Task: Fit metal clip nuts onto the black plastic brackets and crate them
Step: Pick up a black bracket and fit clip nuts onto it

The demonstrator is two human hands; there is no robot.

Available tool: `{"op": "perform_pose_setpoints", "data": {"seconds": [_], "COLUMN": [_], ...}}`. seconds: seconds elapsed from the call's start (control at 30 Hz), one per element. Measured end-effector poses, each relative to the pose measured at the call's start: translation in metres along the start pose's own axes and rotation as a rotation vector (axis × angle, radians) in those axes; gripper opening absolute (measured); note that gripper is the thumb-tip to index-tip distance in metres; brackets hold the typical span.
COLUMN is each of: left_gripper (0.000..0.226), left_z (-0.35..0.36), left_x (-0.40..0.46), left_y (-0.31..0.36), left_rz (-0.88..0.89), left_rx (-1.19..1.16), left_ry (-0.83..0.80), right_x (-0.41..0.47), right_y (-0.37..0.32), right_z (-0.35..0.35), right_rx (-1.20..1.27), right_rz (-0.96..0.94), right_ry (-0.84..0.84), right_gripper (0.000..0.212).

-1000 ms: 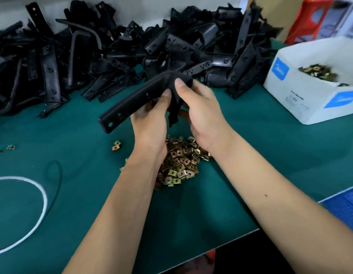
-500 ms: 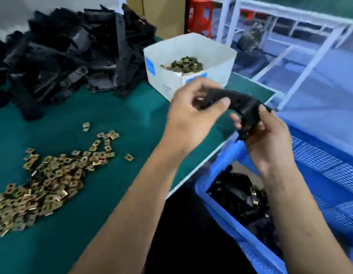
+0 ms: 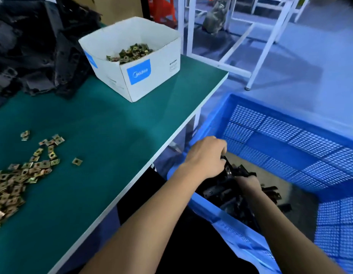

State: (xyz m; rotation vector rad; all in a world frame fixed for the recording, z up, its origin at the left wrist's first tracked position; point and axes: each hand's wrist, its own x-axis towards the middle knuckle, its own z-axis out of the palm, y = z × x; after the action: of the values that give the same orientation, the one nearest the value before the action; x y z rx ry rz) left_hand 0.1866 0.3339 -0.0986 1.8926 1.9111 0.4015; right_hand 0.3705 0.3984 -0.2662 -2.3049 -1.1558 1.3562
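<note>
low in the centre-right of the frame, both hands are down inside the blue crate (image 3: 274,135), which sits below and to the right of the green table (image 3: 112,125). the left hand (image 3: 206,157) is curled, knuckles up, its fingers closed on the upper end of a black bracket (image 3: 230,171); a pale metal clip nut shows on that bracket just below the fingers. the right hand (image 3: 248,179) is lower and further right, mostly hidden among the black parts, so i cannot tell whether it grips the same bracket or only rests on the heap. the two hands are close together, the bracket between them.

the bracket's long axis runs from the left hand's fingers down and to the right, toward the pile of crated brackets (image 3: 237,202) that fills the near corner of the crate. it looks to be touching or all but touching that pile, so the step in hand is probably the drop-off: the left hand is the one to let go.

for the next piece, everything lies to the left of the frame: the loose clip nuts (image 3: 15,180) at the lower-left edge, the uncrated brackets (image 3: 37,46) at the upper left, and the white box (image 3: 144,76) of more nuts at upper centre. the left hand is nearer all of these.
</note>
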Motion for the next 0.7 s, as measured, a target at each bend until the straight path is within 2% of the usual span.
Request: {"op": "perform_pose_setpoints", "data": {"seconds": [0.07,0.13,0.2,0.3,0.43,0.57,0.63,0.7], "left_gripper": [0.016,0.014,0.012,0.01,0.003,0.001,0.004,0.006], "left_z": [0.007,0.01,0.005,-0.014,-0.062,-0.116,-0.139,-0.158], "left_x": [0.0,-0.001,-0.002,0.0,-0.004,-0.026,-0.046,-0.072], "left_y": [-0.005,-0.009,-0.008,-0.002,-0.004,-0.031,-0.054,-0.082], "left_rz": [-0.024,-0.038,-0.033,0.037,0.08,-0.005,-0.083,-0.16], "left_rx": [-0.008,-0.037,-0.066,-0.015,-0.068,-0.263,-0.333,-0.35], "left_ry": [-0.02,-0.005,0.067,0.231,0.455,0.726,0.855,0.958], "right_x": [-0.003,-0.011,-0.025,-0.054,-0.11,-0.179,-0.217,-0.252], "right_y": [-0.003,-0.014,-0.034,-0.075,-0.134,-0.177,-0.194,-0.209], "right_z": [-0.001,-0.003,-0.006,-0.009,-0.014,-0.005,0.014,0.04], "right_rx": [-0.133,-0.161,-0.164,-0.2,-0.225,-0.111,-0.065,-0.085], "right_rz": [-0.057,-0.155,-0.33,-0.531,-0.767,-1.243,-1.445,-1.561], "right_ry": [0.08,0.181,0.297,0.377,0.396,0.437,0.375,0.261], "right_gripper": [0.048,0.047,0.036,0.017,0.017,0.013,0.012,0.011]}}
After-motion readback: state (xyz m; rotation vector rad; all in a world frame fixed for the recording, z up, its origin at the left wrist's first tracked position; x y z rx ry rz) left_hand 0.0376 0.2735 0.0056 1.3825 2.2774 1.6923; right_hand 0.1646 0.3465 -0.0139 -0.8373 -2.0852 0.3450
